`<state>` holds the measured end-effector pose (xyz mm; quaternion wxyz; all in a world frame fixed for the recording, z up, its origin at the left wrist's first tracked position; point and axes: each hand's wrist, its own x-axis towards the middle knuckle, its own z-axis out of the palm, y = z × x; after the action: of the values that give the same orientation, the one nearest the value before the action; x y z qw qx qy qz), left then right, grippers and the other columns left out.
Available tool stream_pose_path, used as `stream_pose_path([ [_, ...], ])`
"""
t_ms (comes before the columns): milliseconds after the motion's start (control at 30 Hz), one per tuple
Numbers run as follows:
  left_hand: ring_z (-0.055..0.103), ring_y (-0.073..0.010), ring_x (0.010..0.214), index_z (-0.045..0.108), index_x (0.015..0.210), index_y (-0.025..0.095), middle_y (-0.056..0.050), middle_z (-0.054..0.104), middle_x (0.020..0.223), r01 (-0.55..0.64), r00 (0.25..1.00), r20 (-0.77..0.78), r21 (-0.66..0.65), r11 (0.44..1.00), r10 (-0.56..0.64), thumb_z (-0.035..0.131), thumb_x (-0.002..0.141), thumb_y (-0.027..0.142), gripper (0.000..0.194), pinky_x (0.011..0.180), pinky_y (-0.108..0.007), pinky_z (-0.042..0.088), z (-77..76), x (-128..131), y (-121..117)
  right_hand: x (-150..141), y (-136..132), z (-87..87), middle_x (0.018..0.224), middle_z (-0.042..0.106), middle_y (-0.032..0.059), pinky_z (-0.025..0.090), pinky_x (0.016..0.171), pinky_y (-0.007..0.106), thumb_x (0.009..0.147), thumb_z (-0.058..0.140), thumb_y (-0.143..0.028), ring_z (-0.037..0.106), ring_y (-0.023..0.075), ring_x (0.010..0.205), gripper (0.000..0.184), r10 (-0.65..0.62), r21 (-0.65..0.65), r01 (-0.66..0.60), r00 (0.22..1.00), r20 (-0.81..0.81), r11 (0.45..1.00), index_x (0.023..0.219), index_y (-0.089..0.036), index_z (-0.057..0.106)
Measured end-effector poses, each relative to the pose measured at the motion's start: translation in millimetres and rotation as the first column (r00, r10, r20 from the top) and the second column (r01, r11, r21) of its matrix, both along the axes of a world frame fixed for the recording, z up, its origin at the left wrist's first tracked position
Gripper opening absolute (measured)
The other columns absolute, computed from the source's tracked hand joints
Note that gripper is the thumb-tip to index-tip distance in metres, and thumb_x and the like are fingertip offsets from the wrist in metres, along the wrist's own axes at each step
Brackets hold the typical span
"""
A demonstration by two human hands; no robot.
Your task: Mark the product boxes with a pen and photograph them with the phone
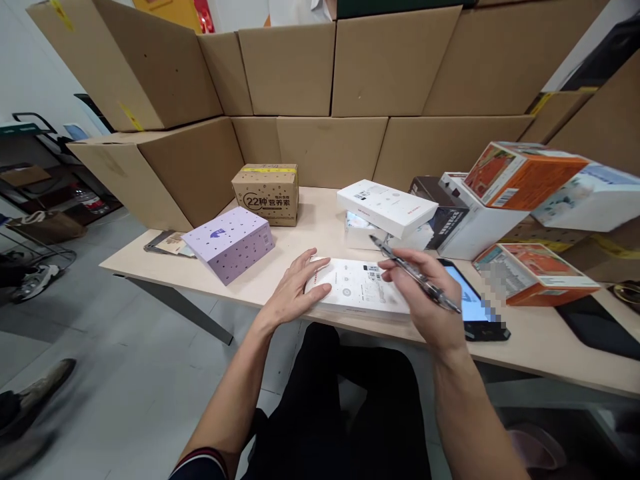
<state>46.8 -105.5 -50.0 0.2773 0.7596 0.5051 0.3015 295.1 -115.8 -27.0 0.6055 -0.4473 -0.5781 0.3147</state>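
Observation:
A flat white box (367, 287) with dark print lies near the table's front edge. My left hand (300, 287) rests over its left end, fingers stretched out and apart, the thumb and index touching the box. In my right hand (430, 300) is a pen (417, 273), slanting across the fingers with one end toward the upper left. This hand is closed round it at the right end of the box. Behind, a similar white box (387, 203) lies on top of another white box (360, 230).
On the left are a lilac box (230, 243) and a brown carton (267, 193). At the right stand a phone-like device (467, 297), orange boxes (525, 173) and a dark phone (600, 327). Large cardboard cartons (330, 150) wall the back. A person's shoe (47, 387) shows at far left.

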Motion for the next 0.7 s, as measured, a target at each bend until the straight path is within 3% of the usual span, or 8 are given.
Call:
stream_pose_path([
  [67,0.023,-0.0329,0.156,0.052,0.146,0.027,-0.011,0.029,0.166,0.023,0.999,-0.032,0.019,1.000,-0.023,0.062,0.091,0.053,0.062,0.126,-0.053,0.025,-0.5,0,0,-6,7,1.6,0.082,0.076,0.0027,0.055,0.075,0.033,0.085,0.072,-0.040,0.070,0.0182,0.077,0.026,0.039,-0.045,-0.036,0.997,0.065,0.998,0.103,-0.022,0.066],
  [200,0.027,-0.0344,0.154,0.058,0.141,0.028,-0.012,0.034,0.163,0.034,0.997,-0.071,0.045,0.998,-0.031,0.068,0.087,0.050,0.059,0.124,-0.055,0.028,-0.1,2,-1,-12,20,-5.4,0.068,0.071,0.0001,0.053,0.064,0.028,0.089,0.064,-0.048,0.066,0.0150,0.064,0.028,0.070,-0.144,-0.064,0.997,0.042,0.988,0.085,-0.022,0.057],
  [433,0.031,-0.0355,0.151,0.062,0.137,0.031,-0.011,0.037,0.159,0.054,0.995,-0.087,0.046,0.997,-0.050,0.071,0.085,0.054,0.057,0.121,-0.056,0.033,1.6,2,-2,-11,23,-12.3,0.071,0.071,0.0032,0.051,0.061,0.028,0.092,0.056,-0.056,0.067,0.0165,0.067,0.038,0.017,-0.170,-0.001,0.995,0.097,0.985,0.098,-0.019,0.065],
  [700,0.031,-0.0372,0.150,0.060,0.139,0.033,-0.011,0.032,0.161,0.072,0.988,-0.135,0.016,0.997,-0.070,0.073,0.083,0.057,0.063,0.120,-0.057,0.033,1.9,2,0,-14,33,-6.2,0.083,0.074,0.0024,0.048,0.066,0.029,0.085,0.065,-0.041,0.065,0.0156,0.071,0.022,0.029,-0.198,0.022,0.967,0.254,0.980,0.094,-0.021,0.067],
])
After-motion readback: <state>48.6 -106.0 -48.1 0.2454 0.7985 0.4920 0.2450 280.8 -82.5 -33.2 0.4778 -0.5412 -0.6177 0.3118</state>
